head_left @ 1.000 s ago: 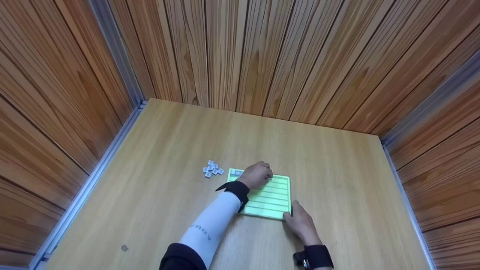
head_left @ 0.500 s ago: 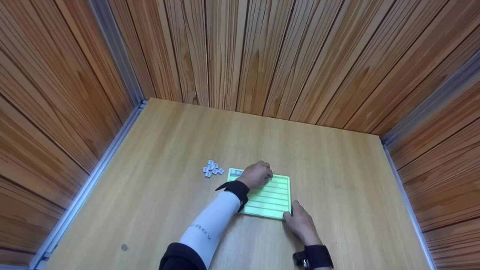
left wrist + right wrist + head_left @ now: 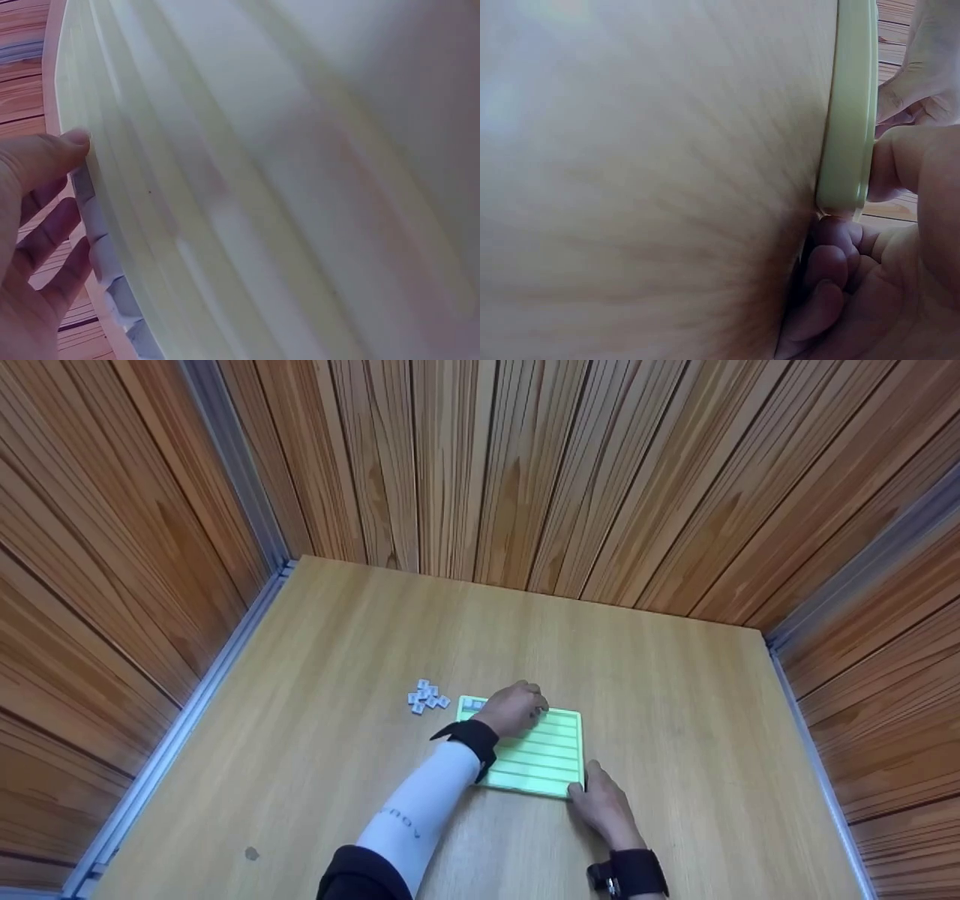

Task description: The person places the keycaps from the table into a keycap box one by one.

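Nearest the person, the right hand [image 3: 604,808] sits at the near right corner of a light green grooved tray [image 3: 551,757] that lies flat on the wooden table [image 3: 675,720]; the right wrist view shows its thumb pressed against the tray's edge with the other fingers curled loosely beneath the corner, so it steadies the tray rather than lifting it. Further on, the left hand [image 3: 516,709], in a white sleeve [image 3: 420,817], rests on the tray's far rows, fingers bent down onto the surface; the left wrist view shows a fingertip touching a line of small grey tiles [image 3: 96,240] set in a groove, though whether it pinches one is hard to say from that blurred close-up. At the tray's far left corner a tile or two [image 3: 471,705] already sit in the top groove. Beyond and to the left, a small heap of loose grey tiles [image 3: 426,697] lies on the table, apart from the tray. Judging by that, filling has only begun: most grooves are bare and the heap is unplaced.
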`<state>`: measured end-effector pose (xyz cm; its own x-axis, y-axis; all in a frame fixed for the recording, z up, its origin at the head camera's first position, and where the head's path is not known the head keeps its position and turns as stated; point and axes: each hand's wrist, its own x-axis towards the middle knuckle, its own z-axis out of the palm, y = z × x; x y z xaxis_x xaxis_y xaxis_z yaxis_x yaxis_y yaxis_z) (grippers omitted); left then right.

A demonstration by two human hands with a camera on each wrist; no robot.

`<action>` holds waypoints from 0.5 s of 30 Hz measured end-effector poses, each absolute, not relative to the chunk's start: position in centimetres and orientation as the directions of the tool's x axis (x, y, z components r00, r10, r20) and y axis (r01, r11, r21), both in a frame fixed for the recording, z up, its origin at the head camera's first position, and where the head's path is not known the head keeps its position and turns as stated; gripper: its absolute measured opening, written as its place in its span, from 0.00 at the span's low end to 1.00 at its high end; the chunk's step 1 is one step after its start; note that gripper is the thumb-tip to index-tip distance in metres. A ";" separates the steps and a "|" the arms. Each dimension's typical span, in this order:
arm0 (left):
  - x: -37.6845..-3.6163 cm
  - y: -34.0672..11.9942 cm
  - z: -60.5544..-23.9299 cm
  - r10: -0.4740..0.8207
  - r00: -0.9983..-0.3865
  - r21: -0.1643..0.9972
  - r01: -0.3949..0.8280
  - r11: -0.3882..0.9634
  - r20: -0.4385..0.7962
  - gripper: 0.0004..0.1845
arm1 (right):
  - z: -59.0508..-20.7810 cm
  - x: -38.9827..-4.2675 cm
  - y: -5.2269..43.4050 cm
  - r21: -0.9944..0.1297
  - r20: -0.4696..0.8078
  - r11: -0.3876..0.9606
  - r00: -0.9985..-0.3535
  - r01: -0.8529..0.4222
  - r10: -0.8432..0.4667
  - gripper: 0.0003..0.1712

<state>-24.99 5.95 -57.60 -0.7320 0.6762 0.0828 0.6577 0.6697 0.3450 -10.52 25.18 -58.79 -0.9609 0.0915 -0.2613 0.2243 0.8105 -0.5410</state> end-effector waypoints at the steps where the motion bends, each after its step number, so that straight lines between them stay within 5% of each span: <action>1: -25.0 5.9 -57.6 0.677 -0.730 0.345 0.661 0.667 0.090 0.12 | -58.8 -10.5 25.2 -0.543 -0.264 0.809 -0.960 0.227 0.093 0.08; 15: -25.4 4.5 -57.4 0.655 -0.753 0.368 0.626 0.688 0.056 0.12 | -58.8 -10.7 25.2 -0.546 -0.324 0.789 -0.940 0.281 0.111 0.09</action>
